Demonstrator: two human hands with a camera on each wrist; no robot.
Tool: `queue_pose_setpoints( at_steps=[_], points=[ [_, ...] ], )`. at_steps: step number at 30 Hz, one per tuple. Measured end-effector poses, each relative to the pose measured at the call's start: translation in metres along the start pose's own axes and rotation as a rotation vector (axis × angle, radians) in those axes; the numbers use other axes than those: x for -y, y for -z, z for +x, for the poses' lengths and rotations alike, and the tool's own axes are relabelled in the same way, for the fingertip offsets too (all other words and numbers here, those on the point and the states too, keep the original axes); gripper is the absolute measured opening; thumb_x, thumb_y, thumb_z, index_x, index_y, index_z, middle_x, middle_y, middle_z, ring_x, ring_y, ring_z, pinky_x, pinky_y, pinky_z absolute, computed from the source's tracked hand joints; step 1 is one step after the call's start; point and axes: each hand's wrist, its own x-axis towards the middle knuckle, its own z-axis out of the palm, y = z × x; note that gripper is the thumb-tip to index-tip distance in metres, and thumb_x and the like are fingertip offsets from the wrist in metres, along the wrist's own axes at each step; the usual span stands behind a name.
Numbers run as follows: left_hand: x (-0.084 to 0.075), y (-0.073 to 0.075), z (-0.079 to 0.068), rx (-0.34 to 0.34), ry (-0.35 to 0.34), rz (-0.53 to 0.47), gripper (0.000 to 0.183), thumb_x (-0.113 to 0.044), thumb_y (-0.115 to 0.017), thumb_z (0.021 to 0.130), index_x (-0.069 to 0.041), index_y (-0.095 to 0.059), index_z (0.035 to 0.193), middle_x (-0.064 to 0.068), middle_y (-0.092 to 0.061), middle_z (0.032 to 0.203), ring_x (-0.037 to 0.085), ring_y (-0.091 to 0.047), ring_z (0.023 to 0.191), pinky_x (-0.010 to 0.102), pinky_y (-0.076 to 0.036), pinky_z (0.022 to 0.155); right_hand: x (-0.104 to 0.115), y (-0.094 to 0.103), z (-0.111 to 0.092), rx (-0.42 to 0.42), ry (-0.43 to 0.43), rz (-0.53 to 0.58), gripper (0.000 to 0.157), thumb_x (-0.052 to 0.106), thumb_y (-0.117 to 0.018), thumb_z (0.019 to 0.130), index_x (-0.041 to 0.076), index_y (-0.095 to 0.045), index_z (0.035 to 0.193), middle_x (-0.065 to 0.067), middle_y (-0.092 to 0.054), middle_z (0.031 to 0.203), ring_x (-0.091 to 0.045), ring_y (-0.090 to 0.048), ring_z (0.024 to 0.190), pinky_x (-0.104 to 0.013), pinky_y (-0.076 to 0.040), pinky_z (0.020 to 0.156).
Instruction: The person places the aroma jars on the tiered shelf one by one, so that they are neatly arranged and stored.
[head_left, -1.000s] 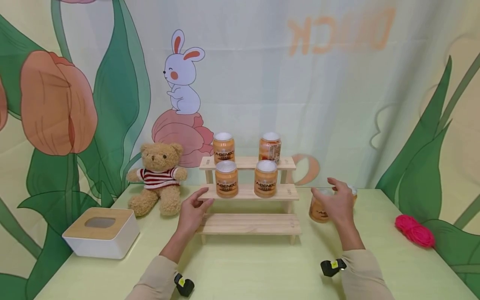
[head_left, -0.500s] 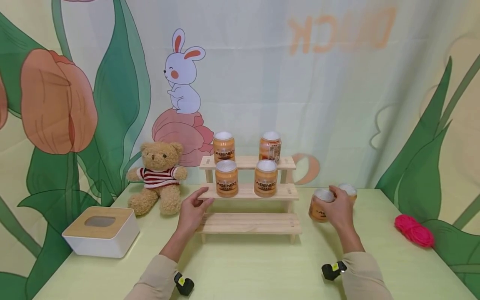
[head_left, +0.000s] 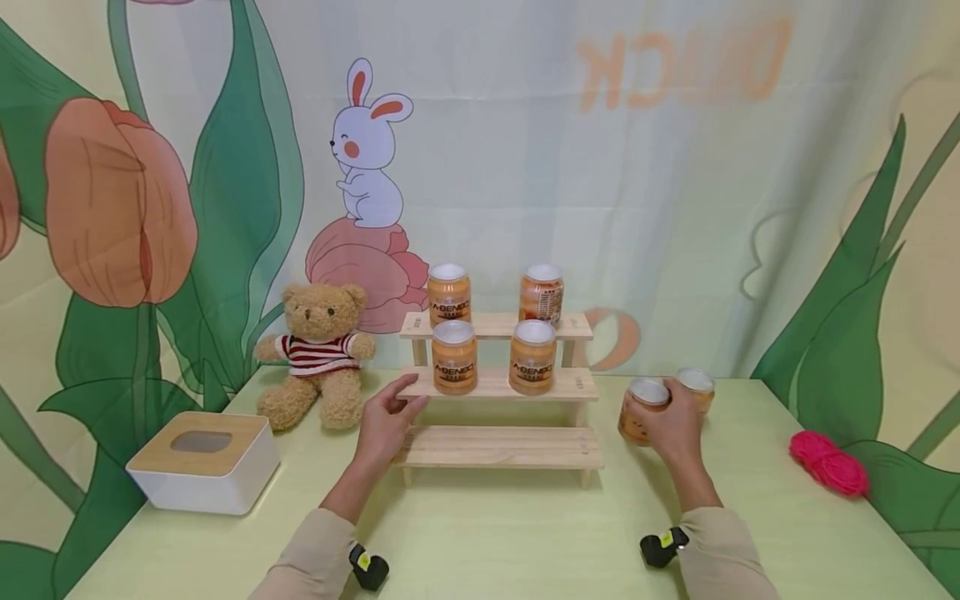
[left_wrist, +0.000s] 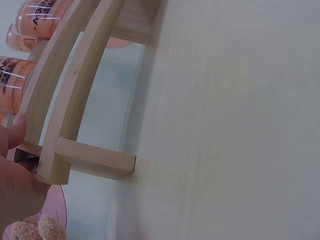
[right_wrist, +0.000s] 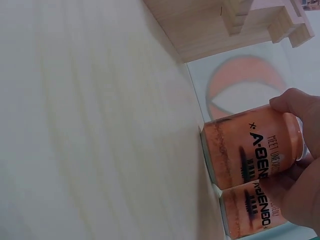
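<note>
My right hand grips an orange jar with a silvery lid on the table, thumb on one side and fingers on the other. Just behind it stands a second orange jar, partly hidden by the hand. At the left end of a three-step wooden stand, my left hand holds the middle step, as the left wrist view also shows. Two similar jars stand apart on that middle step. Another two jars are on the top step; the bottom step is bare.
A teddy bear in a striped shirt sits left of the stand, behind a white tissue box with a wooden lid. Pink yarn lies near the table's right edge. A printed curtain hangs behind.
My right hand has lowered over the front jar on the right, and its fingers have closed around it. The left hand stays on the stand.
</note>
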Motion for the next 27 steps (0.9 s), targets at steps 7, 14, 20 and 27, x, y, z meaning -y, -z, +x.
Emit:
queue_pose_setpoints(
  at_steps=[7,14,20,27],
  points=[
    [0.0007,0.0003,0.0009,0.002,-0.002,0.006,0.042,-0.014,-0.073,0.093,-0.012,-0.065,0.134,0.013,-0.069,0.088,0.015,-0.052,0.071,0.022,-0.035,0.052,-0.0030,-0.0033,-0.0022,-0.018,-0.078,0.038,0.045,0.025,-0.082,0.082,-0.005,-0.058,0.104,-0.027,-0.064,0.105,-0.040,-0.061,0.098,-0.052,-0.049,0.084],
    [-0.0009,-0.0002,0.0004,0.007,-0.007,-0.001,0.042,-0.013,-0.072,0.093,-0.010,-0.064,0.134,0.013,-0.070,0.090,0.024,-0.059,0.080,0.022,-0.039,0.055,-0.0066,0.0003,-0.0014,0.053,-0.197,0.121,0.064,0.033,-0.080,0.085,-0.006,-0.056,0.129,-0.028,-0.060,0.123,-0.039,-0.057,0.112,-0.051,-0.047,0.092],
    [-0.0006,-0.0001,0.0003,0.000,-0.011,0.004,0.041,-0.012,-0.073,0.093,-0.010,-0.065,0.133,0.009,-0.069,0.085,0.014,-0.054,0.070,0.022,-0.037,0.054,-0.0090,-0.0008,-0.0008,0.033,-0.221,0.135,0.064,0.035,-0.081,0.084,-0.003,-0.059,0.130,-0.025,-0.061,0.123,-0.036,-0.057,0.112,-0.049,-0.047,0.092],
    [0.0000,-0.0003,0.0012,0.001,-0.002,0.010,0.042,-0.013,-0.073,0.093,-0.011,-0.065,0.134,0.010,-0.069,0.087,0.016,-0.055,0.073,0.022,-0.039,0.054,-0.0032,-0.0007,-0.0009,-0.027,-0.209,0.147,0.046,0.029,-0.085,0.080,-0.002,-0.069,0.111,-0.020,-0.067,0.109,-0.026,-0.058,0.099,-0.026,-0.047,0.076]
  ],
)
